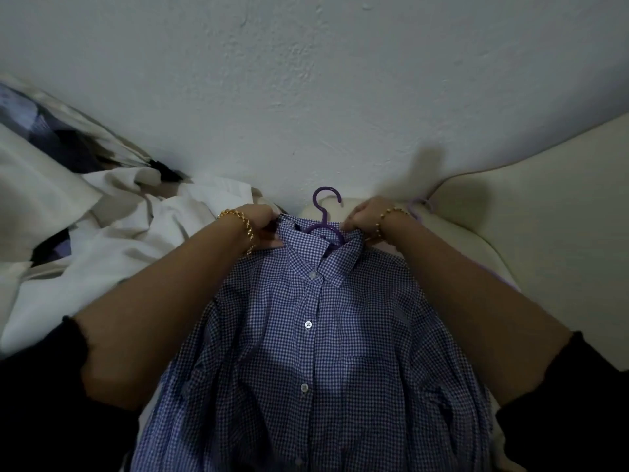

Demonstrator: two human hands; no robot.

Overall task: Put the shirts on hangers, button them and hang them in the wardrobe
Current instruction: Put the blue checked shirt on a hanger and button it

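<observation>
Blue checked shirt [316, 352] buttoned on purple hanger [325, 216] at frame centre, left hand [260, 221] and right hand [366, 214] each gripping the collar, apparently pinching, white cloth [112, 240] at left.

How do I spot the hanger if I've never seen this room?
Find the blue checked shirt in the middle. A hook pokes out above its collar: that's the hanger. Nothing else nearby is thin, curved and dark purple.

Blue-and-white gingham shirt [316, 352] lies front-up on a cream surface [527, 216], collar at the far end, chest pocket showing, front buttons looking done up. Purple hanger [322, 215] sits inside it, hook poking out past the collar.
</observation>
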